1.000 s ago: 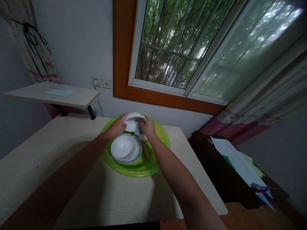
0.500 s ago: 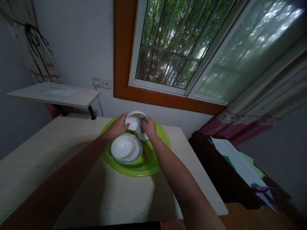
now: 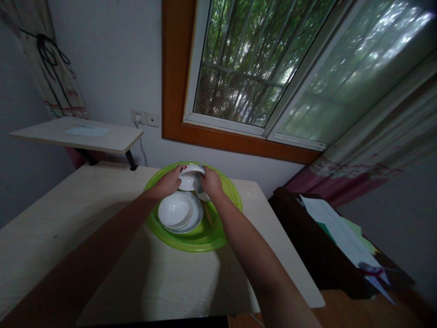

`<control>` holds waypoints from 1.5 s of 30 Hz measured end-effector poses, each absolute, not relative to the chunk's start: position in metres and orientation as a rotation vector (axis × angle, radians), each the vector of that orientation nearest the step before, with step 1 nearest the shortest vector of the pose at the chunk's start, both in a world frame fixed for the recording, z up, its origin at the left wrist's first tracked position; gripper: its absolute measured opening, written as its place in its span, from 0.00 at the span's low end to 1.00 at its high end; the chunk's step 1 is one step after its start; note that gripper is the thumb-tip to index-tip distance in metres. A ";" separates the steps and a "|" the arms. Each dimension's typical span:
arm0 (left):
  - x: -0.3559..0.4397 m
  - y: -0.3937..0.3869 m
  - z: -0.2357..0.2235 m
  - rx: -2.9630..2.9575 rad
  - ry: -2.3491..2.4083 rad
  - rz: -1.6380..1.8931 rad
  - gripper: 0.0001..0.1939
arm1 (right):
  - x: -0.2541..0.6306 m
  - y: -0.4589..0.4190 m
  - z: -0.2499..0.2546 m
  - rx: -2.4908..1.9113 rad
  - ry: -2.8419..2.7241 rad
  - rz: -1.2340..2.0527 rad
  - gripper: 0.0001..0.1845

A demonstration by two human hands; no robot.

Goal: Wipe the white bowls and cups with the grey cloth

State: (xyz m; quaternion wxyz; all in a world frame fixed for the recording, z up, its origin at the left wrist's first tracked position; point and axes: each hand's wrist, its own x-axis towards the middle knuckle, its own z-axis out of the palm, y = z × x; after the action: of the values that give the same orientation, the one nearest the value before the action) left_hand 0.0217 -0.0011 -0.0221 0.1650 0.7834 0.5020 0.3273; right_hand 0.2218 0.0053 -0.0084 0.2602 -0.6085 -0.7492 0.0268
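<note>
A white bowl (image 3: 188, 182) is held tilted over the far half of a round green basin (image 3: 196, 247), its inside facing me. My left hand (image 3: 170, 182) is closed on the bowl's left rim. On the opposite rim, my right hand (image 3: 212, 184) is closed on a grey-green cloth (image 3: 198, 184), pressing it to the bowl; the fingers are partly hidden. Just below sits another white bowl (image 3: 175, 210), stacked on a patterned plate (image 3: 199, 216) in the basin. Wooden chopsticks (image 3: 208, 217) lie to the right of the stack. Part of another white dish (image 3: 204, 197) shows under my right hand.
The basin stands on a pale wooden table (image 3: 177, 282). A raised shelf (image 3: 116, 142) with a paper sheet (image 3: 88, 131) is at the back left. Behind are wall sockets (image 3: 145, 119) and a window (image 3: 246, 68). Dark furniture (image 3: 297, 237) with papers (image 3: 336, 223) stands on the right.
The held bowl has tipped and dropped slightly towards me, so more of its outer rim shows. Both hands have shifted with it, and less of the cloth is visible.
</note>
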 end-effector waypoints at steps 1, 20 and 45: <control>0.022 -0.002 -0.022 2.257 1.445 0.911 0.32 | 0.221 0.003 -0.006 -1.650 -2.063 0.050 0.20; 0.024 -0.002 -0.020 1.861 1.318 1.102 0.35 | 0.219 0.024 -0.033 -1.546 -1.609 0.699 0.12; 0.025 -0.003 -0.017 2.106 1.386 1.138 0.36 | 0.225 0.020 -0.020 -1.532 -1.620 0.479 0.11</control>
State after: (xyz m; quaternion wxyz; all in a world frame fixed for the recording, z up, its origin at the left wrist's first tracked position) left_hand 0.0245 -0.0034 -0.0171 0.1865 0.7480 0.4923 0.4041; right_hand 0.2246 0.0203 -0.0202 0.4175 -0.6105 -0.6455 0.1907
